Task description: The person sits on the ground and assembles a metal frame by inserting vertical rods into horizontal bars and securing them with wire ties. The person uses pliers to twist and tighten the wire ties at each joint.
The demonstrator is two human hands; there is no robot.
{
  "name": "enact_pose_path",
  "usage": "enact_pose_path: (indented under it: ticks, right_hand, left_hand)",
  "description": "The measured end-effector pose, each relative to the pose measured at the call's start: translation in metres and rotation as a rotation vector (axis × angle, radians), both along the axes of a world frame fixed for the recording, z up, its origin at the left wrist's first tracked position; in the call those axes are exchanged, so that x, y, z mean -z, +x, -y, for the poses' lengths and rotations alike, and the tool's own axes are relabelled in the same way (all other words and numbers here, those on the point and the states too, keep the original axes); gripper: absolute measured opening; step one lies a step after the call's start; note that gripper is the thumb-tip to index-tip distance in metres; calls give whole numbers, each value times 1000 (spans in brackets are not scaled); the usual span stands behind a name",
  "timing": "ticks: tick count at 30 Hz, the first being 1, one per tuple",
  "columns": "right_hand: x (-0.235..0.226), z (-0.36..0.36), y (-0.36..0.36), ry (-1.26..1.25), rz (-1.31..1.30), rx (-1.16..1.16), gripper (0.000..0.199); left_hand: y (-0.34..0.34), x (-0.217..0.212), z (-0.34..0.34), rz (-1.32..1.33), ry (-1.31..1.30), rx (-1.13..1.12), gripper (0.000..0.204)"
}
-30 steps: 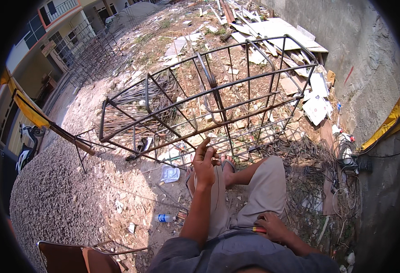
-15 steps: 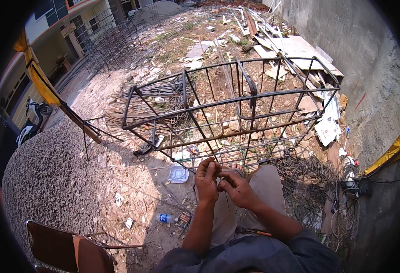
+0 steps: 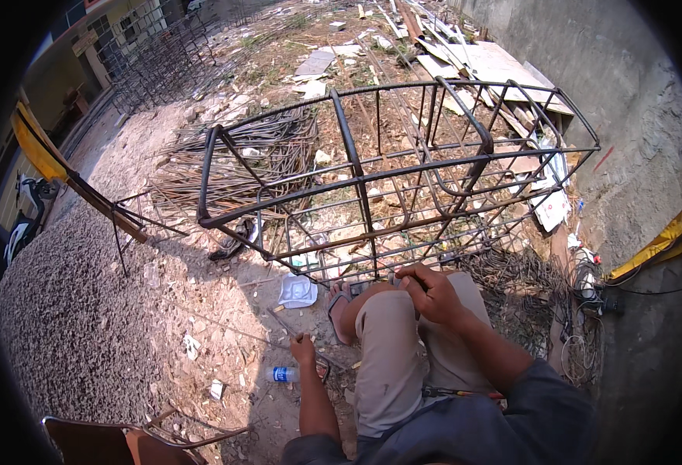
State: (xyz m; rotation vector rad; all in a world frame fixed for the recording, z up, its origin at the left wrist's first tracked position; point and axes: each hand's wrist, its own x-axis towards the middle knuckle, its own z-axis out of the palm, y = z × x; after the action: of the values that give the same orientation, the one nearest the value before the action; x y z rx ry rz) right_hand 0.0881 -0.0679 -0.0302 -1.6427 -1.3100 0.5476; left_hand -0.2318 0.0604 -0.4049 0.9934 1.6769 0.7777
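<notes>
My left hand (image 3: pixel 303 351) is lowered beside my left knee, above the ground and near a plastic water bottle (image 3: pixel 282 374). Its fingers look closed; anything in them is too small to make out. Over my right knee, my right hand (image 3: pixel 431 294) is closed in a pinch, fingertips pointing toward the rebar cage (image 3: pixel 364 182); what it pinches is unclear. The cage is long, made of dark bars with bent rectangular hoops, and stands across the space before my knees. Pliers (image 3: pixel 465 393) with red handles lie on my lap.
A white foam food box (image 3: pixel 298 291) lies by my left foot. Gravel (image 3: pixel 77 333) is heaped at left, with a brown chair (image 3: pixel 93 442) below it. Loose rebar (image 3: pixel 225 170) lies beyond the cage. Tangled wire (image 3: pixel 504 302) and a concrete wall (image 3: pixel 620 147) are at right.
My hands, together at a thin wire before, are now apart: the left went down and left, the right up and right. The view has shifted, and the cage appears larger.
</notes>
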Motion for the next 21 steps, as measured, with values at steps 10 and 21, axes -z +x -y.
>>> enact_pose_path:
  ticks: [10, 21]
  right_hand:
    - [25, -27, -11, 33, -50, -43, 18]
    - [35, -57, -27, 12, 19, -185, 22]
  left_hand:
    - [-22, 78, 26, -723, -263, 464, 74]
    - [-23, 153, 25, -240, -422, -64, 31]
